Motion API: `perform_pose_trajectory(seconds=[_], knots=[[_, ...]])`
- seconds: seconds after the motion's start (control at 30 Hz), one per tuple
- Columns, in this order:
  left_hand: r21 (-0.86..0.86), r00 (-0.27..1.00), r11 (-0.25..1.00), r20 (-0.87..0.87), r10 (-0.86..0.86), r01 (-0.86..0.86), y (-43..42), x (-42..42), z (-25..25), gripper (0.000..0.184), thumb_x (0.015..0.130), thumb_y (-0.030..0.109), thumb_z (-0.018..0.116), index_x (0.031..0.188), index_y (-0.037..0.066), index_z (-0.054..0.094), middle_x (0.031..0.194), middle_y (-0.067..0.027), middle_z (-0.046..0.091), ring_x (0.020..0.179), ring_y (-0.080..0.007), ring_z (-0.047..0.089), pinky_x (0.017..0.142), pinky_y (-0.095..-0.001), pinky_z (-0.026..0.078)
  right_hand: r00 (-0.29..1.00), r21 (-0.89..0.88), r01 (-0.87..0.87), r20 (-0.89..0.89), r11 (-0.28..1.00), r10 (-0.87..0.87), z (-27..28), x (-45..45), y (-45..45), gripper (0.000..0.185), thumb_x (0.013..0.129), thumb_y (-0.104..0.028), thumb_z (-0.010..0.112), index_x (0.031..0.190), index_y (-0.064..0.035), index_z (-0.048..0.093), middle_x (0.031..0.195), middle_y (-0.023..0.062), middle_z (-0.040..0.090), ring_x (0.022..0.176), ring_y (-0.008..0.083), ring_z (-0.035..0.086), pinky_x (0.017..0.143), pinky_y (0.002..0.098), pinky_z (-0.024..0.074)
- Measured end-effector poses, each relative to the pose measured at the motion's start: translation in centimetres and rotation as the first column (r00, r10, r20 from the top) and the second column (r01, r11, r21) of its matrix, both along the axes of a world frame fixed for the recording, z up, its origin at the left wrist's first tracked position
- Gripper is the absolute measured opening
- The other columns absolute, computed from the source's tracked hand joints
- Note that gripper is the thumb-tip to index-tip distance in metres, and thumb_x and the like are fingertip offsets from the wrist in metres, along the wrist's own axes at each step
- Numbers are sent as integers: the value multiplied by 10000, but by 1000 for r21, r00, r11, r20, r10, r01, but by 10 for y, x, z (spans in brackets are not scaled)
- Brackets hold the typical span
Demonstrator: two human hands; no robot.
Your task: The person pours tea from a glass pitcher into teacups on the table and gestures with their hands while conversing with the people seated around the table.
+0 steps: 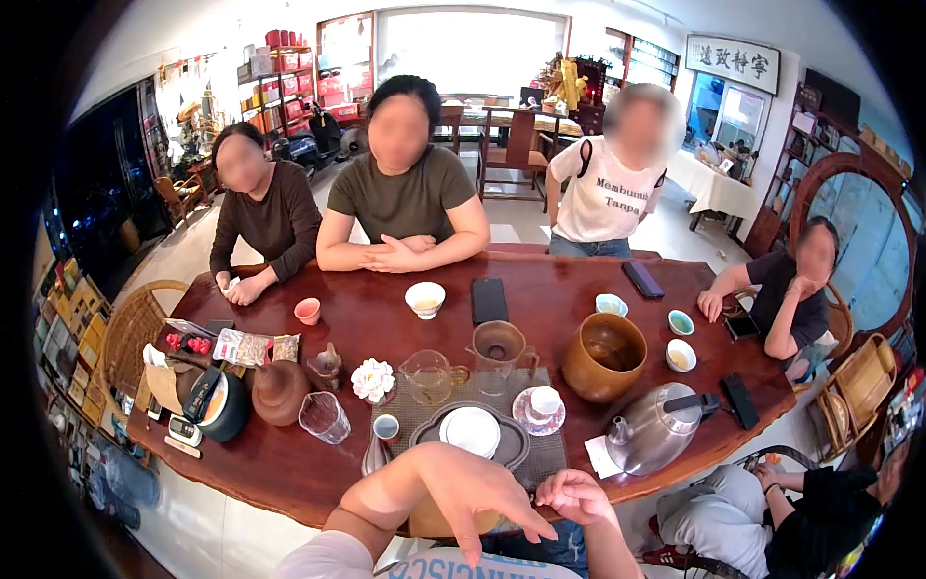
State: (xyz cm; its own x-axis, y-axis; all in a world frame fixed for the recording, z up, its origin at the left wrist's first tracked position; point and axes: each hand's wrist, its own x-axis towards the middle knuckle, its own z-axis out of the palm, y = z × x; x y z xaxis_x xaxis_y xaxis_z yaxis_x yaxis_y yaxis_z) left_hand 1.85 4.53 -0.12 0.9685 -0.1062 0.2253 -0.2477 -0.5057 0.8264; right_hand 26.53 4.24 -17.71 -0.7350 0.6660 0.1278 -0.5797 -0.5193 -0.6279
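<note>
My left hand [477, 492] hangs in front of my body at the table's near edge, its fingers stretched out and pointing down, holding nothing. Close beside it, my right hand [574, 497] is raised with its fingers loosely curled in and nothing visible in them. Just beyond both hands, a white round dish [470, 431] sits on a dark scalloped tray [516, 455]. A white lidded cup [545, 399] stands on a patterned saucer [536, 422] to the right. Left of the tray is a small grey-white cup [386, 427].
A steel kettle [656, 434] and a large brown pot [605, 357] stand right. A glass pitcher [424, 374], strainer [499, 343], white flower [373, 380] and clay teapot [279, 394] are on the wooden table [386, 314]. Several people sit or stand around it.
</note>
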Motion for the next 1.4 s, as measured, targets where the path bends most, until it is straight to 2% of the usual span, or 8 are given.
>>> perform_pose_trajectory(seconds=[0.33,0.4,0.53,0.6,0.73,0.9,1.13,1.4], knots=[[-13,999,1000,-33,-11,10,2,-4,-3,996,685,467,771,1396,-53,308,1299,-227,499,1169,-341,508,976,-370,393,995,-75,-27,-103,997,19,15,-3,2,359,855,-226,591,1109,24,553,1103,214,597,1092,339,545,966,481,408],[34,988,991,94,124,-128,3,-7,5,1027,691,518,747,1391,-81,294,1352,-232,448,1219,-335,477,1003,-372,372,962,-39,-9,-274,999,-2,35,-5,5,664,862,-376,595,1365,-19,349,1424,222,349,1318,371,343,1030,597,316],[-60,936,957,200,290,-284,5,-16,16,1216,617,647,724,1426,-85,186,1445,-266,300,1304,-340,388,1063,-383,297,939,-19,32,-342,999,-37,88,-9,3,882,844,-572,546,1462,-66,172,1519,203,132,1396,403,119,1051,643,196],[-219,981,975,194,18,25,5,-23,22,1349,524,721,724,1396,-145,168,1457,-288,242,1353,-363,283,1084,-400,254,900,40,-103,-422,994,110,104,-8,-11,1032,794,-674,531,1480,-66,56,1533,209,0,1407,416,-11,1062,665,44],[-141,847,880,375,-377,454,-6,-30,20,1345,527,750,694,1385,-155,190,1441,-291,273,1322,-372,335,1062,-409,295,595,532,-382,-484,755,642,134,-21,-43,1288,609,-859,474,1473,-72,-66,1513,249,-82,1413,378,-9,1097,592,3],[-159,841,920,483,-245,359,4,-28,18,1300,545,806,613,1339,-173,293,1366,-286,401,1205,-395,480,976,-426,405,682,328,-415,-506,848,529,117,-46,-29,1204,704,-822,439,1465,-5,-13,1508,269,-52,1413,385,-33,1111,571,43],[-30,973,986,172,-156,163,19,-32,16,1152,576,704,690,1343,-96,375,1332,-229,474,1183,-342,510,975,-380,400,763,214,-409,-453,887,461,82,-43,-23,1152,721,-789,483,1466,0,96,1513,262,39,1418,357,75,1127,523,78],[-72,981,985,119,-150,160,17,-29,7,1110,585,650,730,1353,-70,380,1352,-207,463,1198,-324,501,985,-367,393,772,260,-443,-376,858,512,85,-43,-22,1187,730,-767,503,1422,111,101,1511,263,54,1411,358,101,1133,489,92]])
